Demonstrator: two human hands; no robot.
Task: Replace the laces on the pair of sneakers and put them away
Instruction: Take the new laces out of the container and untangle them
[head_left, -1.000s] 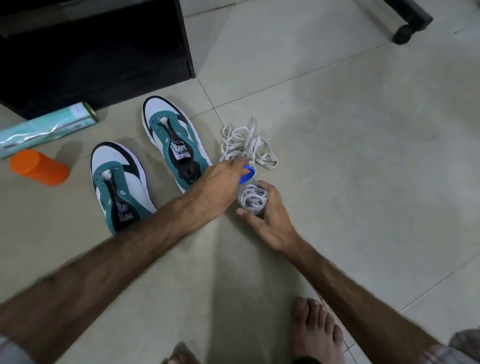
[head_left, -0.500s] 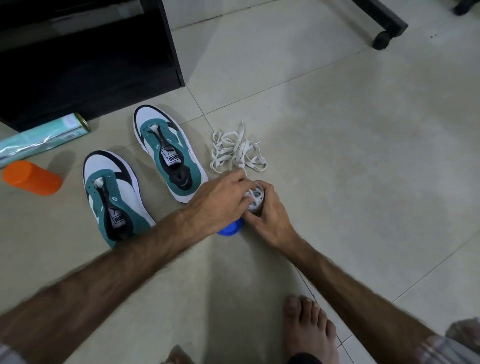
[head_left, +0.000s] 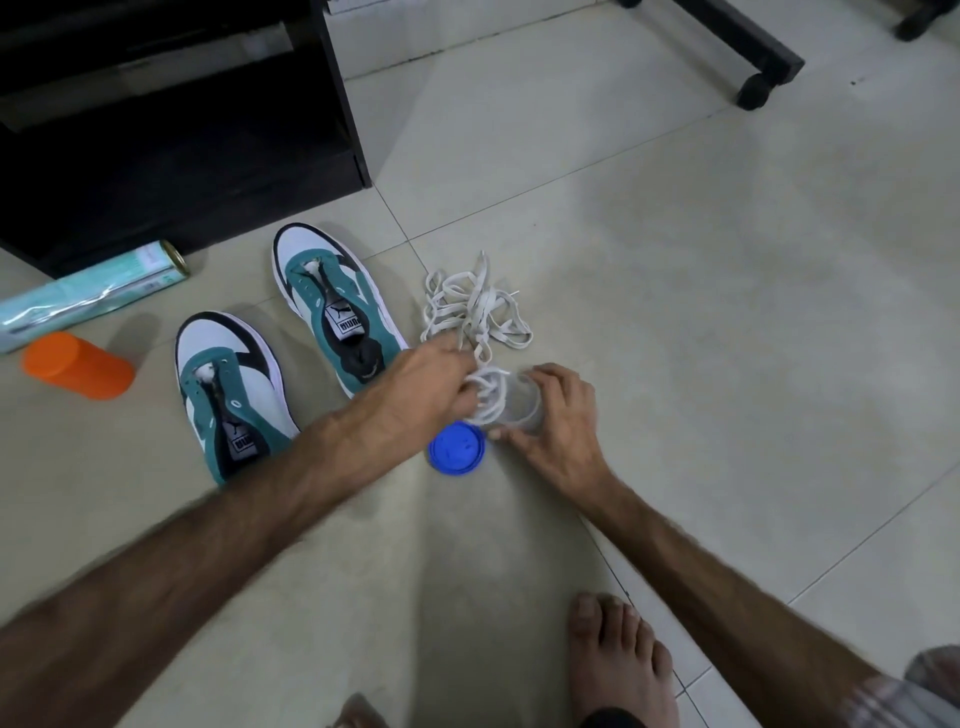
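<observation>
A clear jar (head_left: 522, 408) is gripped by the right hand (head_left: 556, 421). White laces (head_left: 488, 395) are pinched at its mouth by the left hand (head_left: 415, 395). A blue lid (head_left: 457, 448) is laid on the floor (head_left: 727, 312) beside it.

A single head-worn wide-angle camera looks steeply down from close above at the tiled floor (head_left: 727, 312), forearms reaching forward from its bottom edge.

Left of the hands lie two low leather sneakers, the nearer one (head_left: 228, 395) and the farther one (head_left: 332, 306), each white, teal-green and black with a grey tongue label. Just beyond the hands lies a loose heap of white flat laces (head_left: 475, 309); below them a round bright-blue plastic lid (head_left: 457, 448). Far left: an orange plastic cylinder (head_left: 75, 366) and a pale mint foil roll (head_left: 88, 296). The tiled floor (head_left: 727, 312) is pale grey-beige.
</observation>
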